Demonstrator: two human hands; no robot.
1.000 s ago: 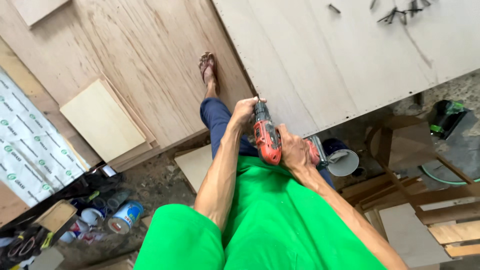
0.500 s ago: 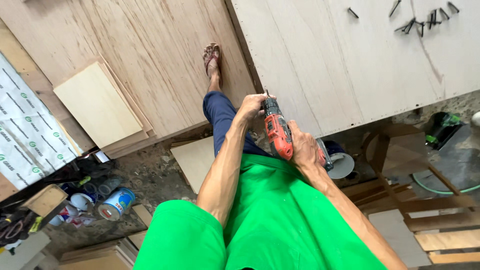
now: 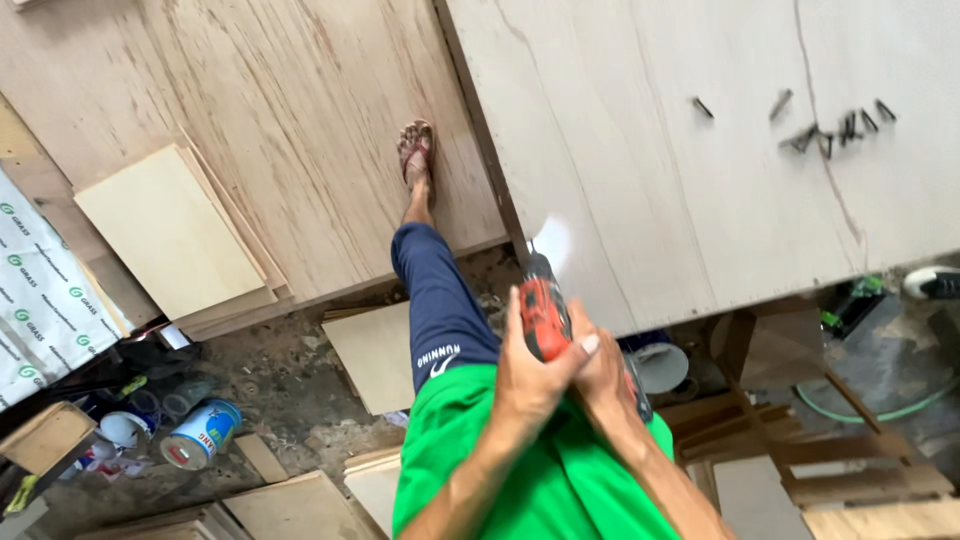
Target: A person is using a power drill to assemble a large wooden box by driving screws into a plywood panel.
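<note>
Both my hands grip a red and black cordless drill (image 3: 541,310) in front of my green shirt. My left hand (image 3: 530,375) wraps the drill's body from the left, thumb across it. My right hand (image 3: 608,375) holds the handle behind and below. The drill's tip points at the near edge of a large pale plywood board (image 3: 700,180), close to its corner. My leg in blue trousers and my sandalled foot (image 3: 415,155) rest on a brown plywood sheet (image 3: 290,120) on the floor.
Several dark screws (image 3: 835,128) lie on the pale board at the far right. Stacked light offcuts (image 3: 170,230) sit on the brown sheet. A paint tin (image 3: 200,435), small pots and wood scraps litter the floor at left. Timber pieces (image 3: 850,470) and a green hose lie at right.
The view has tilted so the board and floor shifted down. My hands have closed together around the drill and brought it lower, near the board's edge.
</note>
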